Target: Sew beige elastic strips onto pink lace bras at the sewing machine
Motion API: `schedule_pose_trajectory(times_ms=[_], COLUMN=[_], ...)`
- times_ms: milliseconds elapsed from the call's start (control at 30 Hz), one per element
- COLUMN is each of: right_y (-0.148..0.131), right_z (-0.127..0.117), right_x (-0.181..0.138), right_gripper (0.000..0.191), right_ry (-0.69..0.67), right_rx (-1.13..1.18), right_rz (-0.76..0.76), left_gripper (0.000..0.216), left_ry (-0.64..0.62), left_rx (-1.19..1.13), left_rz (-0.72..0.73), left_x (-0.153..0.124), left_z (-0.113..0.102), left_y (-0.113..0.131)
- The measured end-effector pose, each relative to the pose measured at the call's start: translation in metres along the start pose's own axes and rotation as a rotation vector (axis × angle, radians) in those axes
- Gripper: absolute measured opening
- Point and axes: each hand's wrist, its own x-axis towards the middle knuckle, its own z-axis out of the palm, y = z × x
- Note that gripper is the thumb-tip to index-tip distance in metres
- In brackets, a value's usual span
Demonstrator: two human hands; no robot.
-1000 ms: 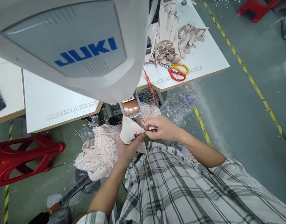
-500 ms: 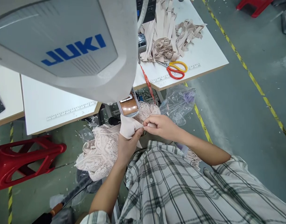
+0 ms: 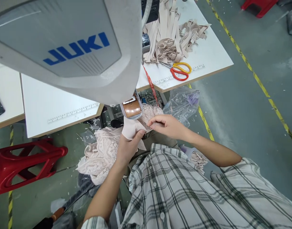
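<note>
My left hand (image 3: 129, 145) is closed on a pale pink fabric piece (image 3: 129, 128), with the thumb pressing on its right edge. One corner of the fabric hangs out below the fingers. Just to the right, my right hand (image 3: 167, 126) is in a pinch, its fingertips slightly apart from the cloth. Whatever may be between those fingertips is too small to make out. Both hands are in front of the sewing machine's metal-edged bed end (image 3: 133, 109). Pale lace fabric (image 3: 101, 152) is heaped to the left of my left hand, and more lace (image 3: 149, 114) lies behind the hands.
The white JUKI machine head (image 3: 88, 60) fills the upper left. Scissors (image 3: 180, 70) with red and yellow handles lie on the white table (image 3: 215, 60), beside bundled beige strips (image 3: 170, 38). A red stool (image 3: 24, 162) stands at left; a clear plastic bag (image 3: 184, 103) is below the table.
My right hand has drawn back a little to the right, away from the fabric. My left hand keeps hold of the cloth and has shifted slightly left.
</note>
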Motion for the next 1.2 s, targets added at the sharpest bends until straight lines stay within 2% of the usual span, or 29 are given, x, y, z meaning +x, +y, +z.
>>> schedule_pose_trajectory(times_ms=[133, 200, 300, 433, 567, 833, 1000, 1100, 1200], right_y=[-0.004, -0.009, -0.014, -0.017, -0.019, -0.007, -0.003, -0.002, -0.004], right_z=[-0.003, -0.003, -0.003, -0.003, -0.006, -0.017, -0.013, -0.009, -0.007], right_x=[-0.002, -0.003, -0.003, -0.003, -0.002, 0.01, 0.014, 0.012, 0.008], right_gripper=[0.009, 0.011, 0.013, 0.014, 0.012, 0.014, 0.017, 0.022, 0.029], right_ry=[0.04, 0.037, -0.008, -0.054, -0.096, -0.203, -0.278, -0.256, -0.197], right_rx=[-0.08, -0.145, -0.227, -0.258, -0.2, -0.088, 0.133, 0.312, 0.339], right_rz=[-0.025, -0.06, -0.095, -0.124, -0.093, 0.032, 0.183, 0.255, 0.267], left_gripper=[0.026, 0.027, 0.029, 0.014, 0.011, 0.013, 0.016, 0.02, 0.025], left_ry=[-0.059, -0.078, -0.108, -0.09, -0.079, -0.076, -0.089, -0.064, -0.018], left_rx=[0.062, 0.064, 0.073, 0.165, 0.197, 0.151, 0.092, 0.002, -0.126], left_rz=[-0.065, -0.072, -0.029, 0.039, 0.04, -0.06, -0.073, -0.121, -0.16], left_x=[0.0, -0.002, -0.004, -0.006, -0.003, 0.005, 0.011, 0.013, 0.013], left_z=[-0.005, -0.005, -0.005, -0.005, -0.004, -0.001, 0.001, 0.003, 0.008], left_y=[0.017, 0.023, 0.025, 0.02, 0.018, 0.024, 0.017, 0.012, 0.011])
